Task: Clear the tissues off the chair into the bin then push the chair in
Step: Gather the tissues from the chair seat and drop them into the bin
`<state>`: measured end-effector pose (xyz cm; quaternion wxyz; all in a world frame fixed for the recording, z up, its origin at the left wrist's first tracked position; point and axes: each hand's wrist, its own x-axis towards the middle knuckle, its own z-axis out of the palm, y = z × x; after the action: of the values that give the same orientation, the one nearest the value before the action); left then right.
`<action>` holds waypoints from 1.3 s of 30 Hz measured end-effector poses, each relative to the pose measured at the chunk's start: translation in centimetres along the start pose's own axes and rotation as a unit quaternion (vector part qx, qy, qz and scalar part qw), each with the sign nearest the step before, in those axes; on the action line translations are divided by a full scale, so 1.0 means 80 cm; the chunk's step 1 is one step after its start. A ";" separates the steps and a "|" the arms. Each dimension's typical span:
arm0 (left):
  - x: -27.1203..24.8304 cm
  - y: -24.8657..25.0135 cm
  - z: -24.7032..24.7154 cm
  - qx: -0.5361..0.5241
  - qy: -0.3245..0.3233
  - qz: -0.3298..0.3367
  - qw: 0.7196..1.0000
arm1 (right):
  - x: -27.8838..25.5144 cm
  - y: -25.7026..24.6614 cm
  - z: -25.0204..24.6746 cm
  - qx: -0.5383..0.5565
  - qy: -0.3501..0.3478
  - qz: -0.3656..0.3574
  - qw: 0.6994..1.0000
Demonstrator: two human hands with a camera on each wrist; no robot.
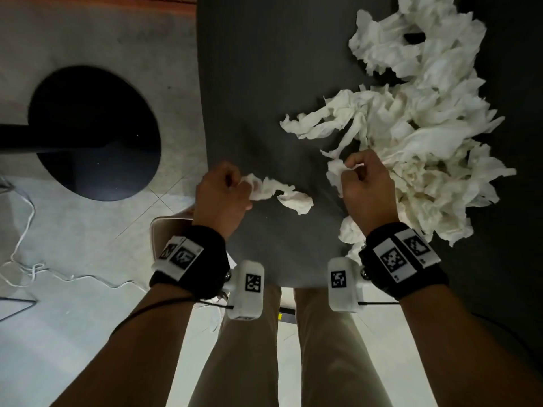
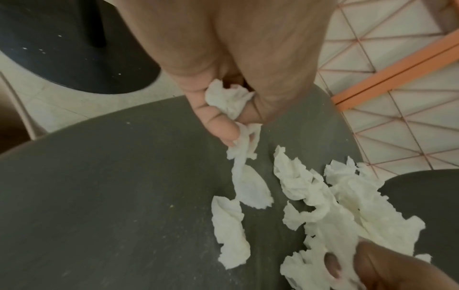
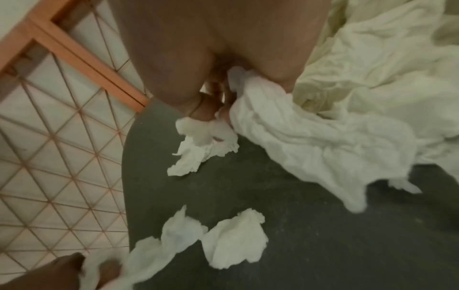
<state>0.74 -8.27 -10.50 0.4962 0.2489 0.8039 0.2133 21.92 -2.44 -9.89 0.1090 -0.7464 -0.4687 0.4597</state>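
While both hands work the near edge of the seat, the entry runs as follows. Nearest: the person's legs, standing close against the chair's front edge. Left hand: fingers curled round a small crumpled tissue, with a torn strip trailing from it onto the seat. Right hand: fingers closed on the near end of a larger crumpled sheet that runs back into the main heap. Chair: dark seat, its left half bare; a few loose scraps lie between the two hands. Tissues: the bulk is a big white pile along the right side of the seat, reaching to the far right corner, none yet cleared. Further left, on the pale tiled floor: a round black form, likely a table base rather than the bin; no bin can be identified with certainty. A white cord lies on the floor at the left. Handling note, as a judgement: the paper is light and tears easily, so gathering it inward into one compact ball with both hands before lifting should serve better than pulling single ends, which would shed scraps. The trailing strip wants tucking in before any carry.
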 end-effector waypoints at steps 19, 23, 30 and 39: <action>-0.014 -0.021 0.088 0.324 -0.158 0.127 0.924 | 0.029 -0.018 0.025 -0.008 -0.008 0.013 1.000; -0.008 -0.014 0.067 0.294 -0.129 0.129 0.938 | 0.039 -0.023 0.037 -0.020 -0.009 0.058 0.998; 0.020 0.053 0.035 0.242 -0.004 0.175 0.954 | 0.054 -0.016 0.043 -0.127 -0.022 0.079 0.988; 0.067 0.141 0.078 0.235 -0.048 0.171 0.956 | 0.027 -0.005 0.022 -0.066 -0.021 0.042 0.997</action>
<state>6.43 4.48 -10.11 0.4174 0.5023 0.7521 0.0878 20.56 -0.95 -11.90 0.0304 -0.7608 -0.4688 0.4477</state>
